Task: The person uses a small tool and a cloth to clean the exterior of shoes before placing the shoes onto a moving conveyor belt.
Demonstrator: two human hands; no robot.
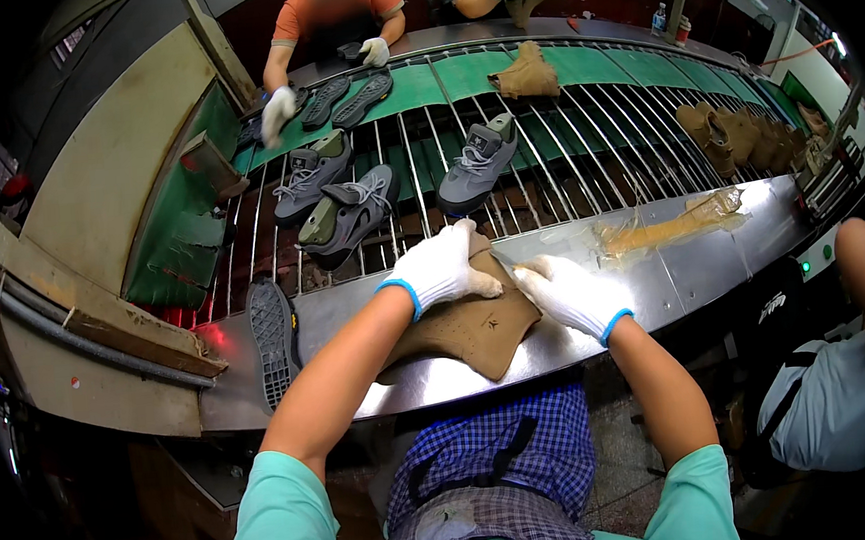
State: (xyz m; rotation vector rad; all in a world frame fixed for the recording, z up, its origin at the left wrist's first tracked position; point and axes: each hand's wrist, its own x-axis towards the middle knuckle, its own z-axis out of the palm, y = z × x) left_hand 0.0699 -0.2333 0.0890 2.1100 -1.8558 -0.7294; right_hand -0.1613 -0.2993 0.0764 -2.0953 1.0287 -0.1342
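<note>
A blue-checked cloth apron is hanging nearest. The white-gloved left hand is clamping its fingers on a tan boot upper; whether the right hand is gripping, I can't tell.

A long treaded sole lies at the flat metal bench's left end, left of a boot-shaped upper

This is a shoe workshop: grey shoes stand on a barred conveyor above centre, a brown upper below.
</note>
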